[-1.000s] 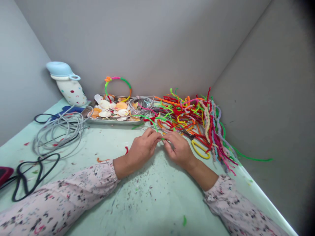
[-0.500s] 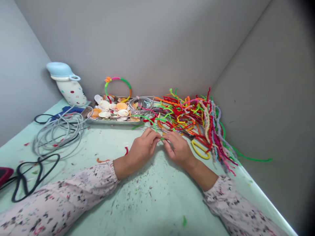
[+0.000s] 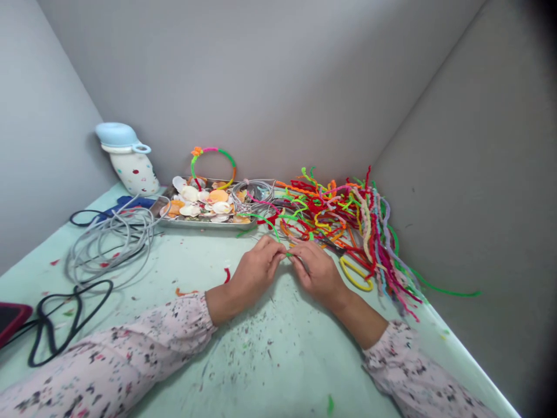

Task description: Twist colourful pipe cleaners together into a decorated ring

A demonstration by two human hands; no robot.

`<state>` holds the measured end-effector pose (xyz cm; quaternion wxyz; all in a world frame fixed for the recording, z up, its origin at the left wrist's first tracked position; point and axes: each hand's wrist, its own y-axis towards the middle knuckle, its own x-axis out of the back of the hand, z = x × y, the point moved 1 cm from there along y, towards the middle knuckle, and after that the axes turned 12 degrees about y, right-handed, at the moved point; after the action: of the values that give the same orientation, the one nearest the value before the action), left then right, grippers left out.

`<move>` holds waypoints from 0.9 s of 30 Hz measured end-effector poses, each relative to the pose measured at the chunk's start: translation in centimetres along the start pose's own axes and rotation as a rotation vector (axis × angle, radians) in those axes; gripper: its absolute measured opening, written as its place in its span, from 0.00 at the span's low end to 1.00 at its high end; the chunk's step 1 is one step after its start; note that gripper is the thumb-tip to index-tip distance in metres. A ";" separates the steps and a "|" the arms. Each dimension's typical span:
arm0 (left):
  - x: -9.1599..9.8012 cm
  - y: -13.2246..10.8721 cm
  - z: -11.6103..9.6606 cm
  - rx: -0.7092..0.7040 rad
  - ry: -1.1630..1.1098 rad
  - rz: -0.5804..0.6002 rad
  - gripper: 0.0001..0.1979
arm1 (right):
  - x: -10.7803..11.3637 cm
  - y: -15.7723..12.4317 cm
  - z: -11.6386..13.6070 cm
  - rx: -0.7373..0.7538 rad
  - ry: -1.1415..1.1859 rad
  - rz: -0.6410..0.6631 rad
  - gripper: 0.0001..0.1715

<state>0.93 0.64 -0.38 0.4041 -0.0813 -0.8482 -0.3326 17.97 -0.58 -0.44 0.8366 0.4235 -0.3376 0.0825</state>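
My left hand [image 3: 256, 268] and my right hand [image 3: 317, 271] meet over the middle of the table, fingertips nearly touching. Both pinch a green pipe cleaner [image 3: 273, 226], whose free end curves up and left from the fingers toward the tray. A short green bit of it shows between the two pinches; the rest is covered by my fingers. Just beyond my right hand spreads a tangled pile of coloured pipe cleaners [image 3: 331, 203]. Beside that hand lie scissors with a yellow handle [image 3: 355, 274], their blades partly under the pile.
A metal tray [image 3: 209, 224] holds shells [image 3: 191, 200], with a coloured pipe-cleaner ring [image 3: 235, 169] standing in it. Left are a bottle [image 3: 133, 171], coiled grey cable [image 3: 108, 247], a black cord [image 3: 73, 325] and a red-edged device [image 3: 15, 322]. Red scraps [image 3: 227, 275] dot the table [image 3: 243, 371].
The whole view has shifted slightly, so things appear lower and a little farther right. My hands keep their pinch on the green pipe cleaner, almost unchanged.
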 end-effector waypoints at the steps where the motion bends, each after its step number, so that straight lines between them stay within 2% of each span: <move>1: 0.0 0.0 0.0 0.002 0.009 -0.004 0.07 | 0.0 0.0 -0.1 -0.001 -0.003 -0.002 0.12; 7: 0.0 -0.1 0.0 0.005 0.091 0.025 0.09 | -0.1 -0.1 -0.3 -0.009 -0.032 0.012 0.12; 14: 0.0 0.0 0.2 -0.002 0.053 0.066 0.10 | -0.3 -0.2 -0.4 0.010 -0.054 0.015 0.12; 21: -0.3 0.1 0.5 0.062 -0.068 0.027 0.06 | -0.3 -0.2 -0.5 0.002 -0.053 0.019 0.11; 27: -0.4 0.1 0.6 0.046 -0.102 0.002 0.07 | -0.3 -0.1 -0.5 0.000 -0.046 0.000 0.10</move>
<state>0.83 1.16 -0.90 0.3624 -0.0896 -0.8750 -0.3082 18.06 -0.20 -0.87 0.8285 0.4254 -0.3569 0.0726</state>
